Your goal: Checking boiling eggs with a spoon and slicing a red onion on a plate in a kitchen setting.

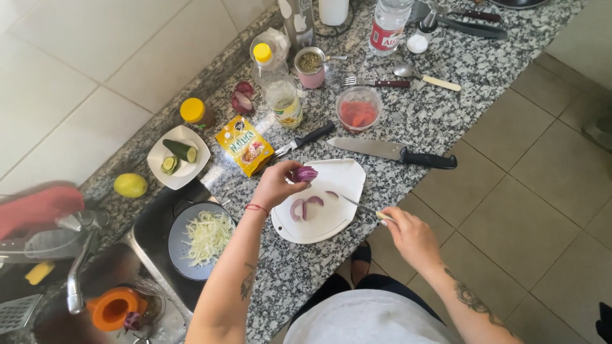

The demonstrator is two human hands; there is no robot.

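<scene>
— On the speckled grey granite counter (446,114), what do you have under the hands?

— I see a white plastic cutting board (344,178) with a rounded edge, lying near the counter's front edge. My left hand (275,185) hovers over its left side, fingers pinched around a chunk of purple red onion (305,173), lifted just above the board. A few purple onion slices (306,207) lie flat on the board below it.

— And the right hand?

— My right hand (411,236) is off the board's right edge, fingers curled closed on the pale handle of a small thin-bladed knife (357,204); the blade reaches onto the board, tip close to the slices.

— What else is around?

— A large black-handled chef's knife (392,151) lies just beyond the board, apart from it. Left of that sits a yellow foil sachet (245,145), then a white square plate (191,169) with cut green cucumber. A yellow lemon (131,185) rests by the wall. Beside the board, in the sink, a grey round plate (178,255) holds shredded pale cabbage. Further back stands a clear plastic tub (359,108) with something red inside.
</scene>
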